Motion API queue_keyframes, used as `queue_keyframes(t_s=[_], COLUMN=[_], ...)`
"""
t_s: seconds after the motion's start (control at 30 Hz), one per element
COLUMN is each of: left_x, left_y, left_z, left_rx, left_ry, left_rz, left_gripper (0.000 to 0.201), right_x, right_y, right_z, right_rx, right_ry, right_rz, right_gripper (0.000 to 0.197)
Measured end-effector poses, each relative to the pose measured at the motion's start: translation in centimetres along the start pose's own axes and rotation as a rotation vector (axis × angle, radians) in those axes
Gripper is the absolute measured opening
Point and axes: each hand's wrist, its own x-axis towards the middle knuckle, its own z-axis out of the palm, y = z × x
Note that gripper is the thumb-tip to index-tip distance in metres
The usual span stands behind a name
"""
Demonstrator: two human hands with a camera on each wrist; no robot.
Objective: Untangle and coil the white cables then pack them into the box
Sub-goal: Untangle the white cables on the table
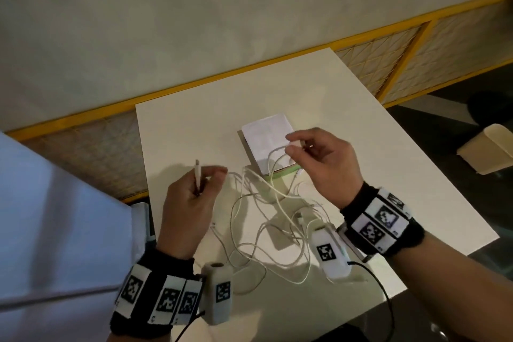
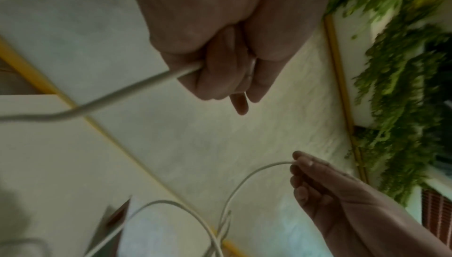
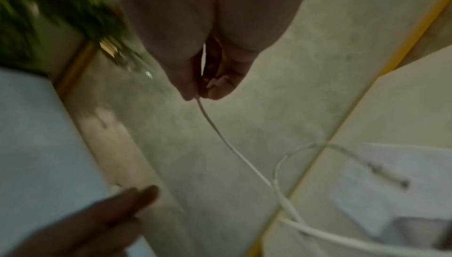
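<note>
A tangle of white cables lies on the white table between my hands. My left hand is raised above the table's left part and grips one cable end, its plug sticking up out of the fist; the left wrist view shows the cable leaving the curled fingers. My right hand hovers over the white box and pinches another cable end between thumb and forefinger; the cable hangs down from the pinch. The box is closed, its near edge partly behind cable loops.
The table stands against a wall with a yellow-framed lattice panel. A cardboard box sits on the dark floor to the right. A pale blue surface fills the left. Green hanging plants show in the wrist views.
</note>
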Motion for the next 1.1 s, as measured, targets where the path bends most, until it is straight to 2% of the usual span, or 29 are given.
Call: queue_keyframes(t_s=[0.1, 0.23, 0.3, 0.4, 0.5, 0.57, 0.6, 0.67, 0.77, 0.8, 0.87, 0.93, 1.0, 1.1], left_x=[0.4, 1.1, 1.3, 1.3, 0.9, 0.8, 0.9, 1.3, 2.1, 2.4, 2.7, 2.9, 3.1, 3.3], left_y=[2.9, 4.1, 3.4, 1.8, 1.4, 1.6, 1.6, 1.3, 0.5, 0.3, -0.1, -0.4, -0.8, -1.5], left_z=[-0.1, 1.8, 2.6, 2.9, 3.0, 3.1, 3.0, 2.8, 2.6, 2.6, 2.5, 2.5, 2.3, 2.2], left_rx=[-0.052, 0.075, 0.162, 0.160, 0.140, 0.098, 0.089, 0.077, 0.030, 0.020, -0.002, -0.036, -0.047, -0.032], left_ry=[-0.023, -0.173, -0.207, -0.253, -0.227, -0.204, -0.191, -0.163, -0.148, -0.141, -0.135, -0.140, -0.149, -0.135], left_rz=[0.130, 0.200, 0.213, 0.161, 0.125, 0.078, 0.053, 0.008, -0.043, -0.052, -0.064, -0.079, -0.096, -0.114], left_gripper=[0.013, 0.012, 0.010, 0.017, 0.019, 0.016, 0.015, 0.014, 0.015, 0.016, 0.019, 0.019, 0.018, 0.016], right_x=[0.2, 0.4, 0.6, 0.5, -0.6, -2.0, -2.9, -4.7, -6.8, -7.3, -8.0, -8.1, -7.1, -4.7], right_y=[-3.2, -3.5, -2.7, -1.1, 1.7, 3.8, 4.7, 6.0, 6.7, 6.8, 7.4, 8.1, 8.9, 10.9], right_z=[0.3, 2.1, 2.5, 2.5, 2.8, 3.6, 4.1, 5.5, 6.8, 6.9, 6.9, 6.6, 6.1, 5.0], right_rx=[0.182, 0.217, 0.222, 0.264, 0.166, -0.003, -0.093, -0.219, -0.439, -0.489, -0.537, -0.557, -0.497, -0.425], right_ry=[-0.057, -0.177, -0.193, -0.225, -0.234, -0.343, -0.407, -0.402, -0.166, -0.131, -0.152, -0.188, -0.172, -0.063], right_rz=[-0.012, 0.047, 0.092, 0.156, 0.246, 0.283, 0.277, 0.204, -0.091, -0.163, -0.240, -0.157, 0.067, 0.363], right_gripper=[0.023, 0.028, 0.027, 0.027, 0.019, 0.012, 0.014, 0.020, 0.019, 0.020, 0.018, 0.023, 0.034, 0.041])
